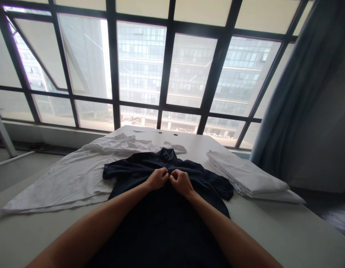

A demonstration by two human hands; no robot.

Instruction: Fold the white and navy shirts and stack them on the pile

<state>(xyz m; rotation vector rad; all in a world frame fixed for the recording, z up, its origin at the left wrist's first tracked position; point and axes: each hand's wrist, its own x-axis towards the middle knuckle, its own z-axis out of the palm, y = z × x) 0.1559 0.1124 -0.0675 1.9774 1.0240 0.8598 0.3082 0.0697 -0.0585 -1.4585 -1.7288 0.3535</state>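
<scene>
A dark navy short-sleeved shirt lies spread on the white table, its collar at the far end and its sleeves out to both sides. Both hands meet at the front opening, just below the collar. My left hand is closed, its fingers pinching the shirt's left edge of the opening. Close beside it, my right hand pinches the cloth on the other side of the opening. Any button between the fingertips is too small and dark to make out.
An unfolded white garment lies rumpled to the left, partly beneath the shirt. A stack of folded white cloth rests on the right of the white table. Behind stand large windows, with a grey-blue curtain at right.
</scene>
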